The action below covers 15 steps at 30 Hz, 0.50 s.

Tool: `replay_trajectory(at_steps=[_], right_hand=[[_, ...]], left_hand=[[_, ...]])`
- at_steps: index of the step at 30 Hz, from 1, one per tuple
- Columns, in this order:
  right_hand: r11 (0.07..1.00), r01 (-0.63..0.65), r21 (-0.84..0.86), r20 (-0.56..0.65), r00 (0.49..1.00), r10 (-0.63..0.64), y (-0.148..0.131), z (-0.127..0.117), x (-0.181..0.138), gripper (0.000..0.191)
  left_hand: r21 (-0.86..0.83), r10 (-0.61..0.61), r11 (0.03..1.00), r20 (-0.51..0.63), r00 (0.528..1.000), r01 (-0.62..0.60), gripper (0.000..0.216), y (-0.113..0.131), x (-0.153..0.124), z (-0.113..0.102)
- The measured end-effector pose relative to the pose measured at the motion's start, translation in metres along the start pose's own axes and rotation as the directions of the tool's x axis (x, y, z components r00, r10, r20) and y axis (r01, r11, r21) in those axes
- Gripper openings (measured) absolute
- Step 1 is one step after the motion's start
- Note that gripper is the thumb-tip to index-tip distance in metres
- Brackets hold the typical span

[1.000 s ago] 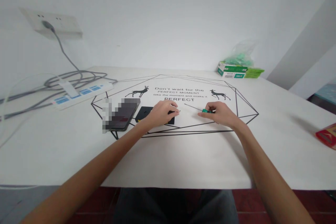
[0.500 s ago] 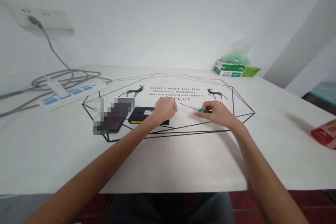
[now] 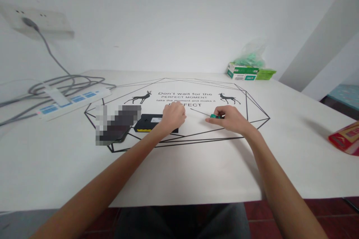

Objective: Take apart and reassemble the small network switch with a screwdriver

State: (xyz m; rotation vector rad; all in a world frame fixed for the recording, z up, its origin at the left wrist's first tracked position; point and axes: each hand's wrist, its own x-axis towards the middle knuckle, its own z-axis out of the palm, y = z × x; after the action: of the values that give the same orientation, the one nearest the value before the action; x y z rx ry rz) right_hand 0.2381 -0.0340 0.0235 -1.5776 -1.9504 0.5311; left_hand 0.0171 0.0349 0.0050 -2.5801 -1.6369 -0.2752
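Note:
My right hand [image 3: 228, 118] is closed around the green handle of a screwdriver [image 3: 213, 116]. Its thin metal shaft points left and away from me, towards my other hand. Over the right part of a flat black box with yellow sockets [image 3: 146, 121] is my left hand [image 3: 174, 115]. Its fingers are curled closed, and whatever they may hold is hidden behind the knuckles. Part of the box is covered by this hand and forearm. Left of the box lies a dark phone [image 3: 119, 125], partly blurred out by blocks.
A white power strip [image 3: 74, 102] with coiled grey cables [image 3: 67, 82] lies at the left, below a wall socket [image 3: 42, 18]. Green and white boxes [image 3: 242, 71] with a plastic bag [image 3: 251, 56] on top stand at the back right. A red packet [image 3: 344, 138] is at the right edge.
The whole view has shifted slightly. My hands, the black box and the screwdriver keep about the same places on the table, with both hands still closed.

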Motion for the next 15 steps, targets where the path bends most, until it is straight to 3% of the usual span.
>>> replay_trajectory(at_steps=[10,15], right_hand=[[1.0,0.019,-0.004,-0.007,1.0,-0.02,0.0,-0.001,0.0,0.044],[1.0,0.024,-0.002,-0.007,1.0,-0.024,0.002,-0.001,0.001,0.044]], left_hand=[[-0.12,0.007,0.993,0.007,1.0,-0.006,0.016,0.0,0.002,0.003],[-0.232,0.013,0.972,-0.077,0.997,-0.03,0.013,0.005,0.011,0.004]])
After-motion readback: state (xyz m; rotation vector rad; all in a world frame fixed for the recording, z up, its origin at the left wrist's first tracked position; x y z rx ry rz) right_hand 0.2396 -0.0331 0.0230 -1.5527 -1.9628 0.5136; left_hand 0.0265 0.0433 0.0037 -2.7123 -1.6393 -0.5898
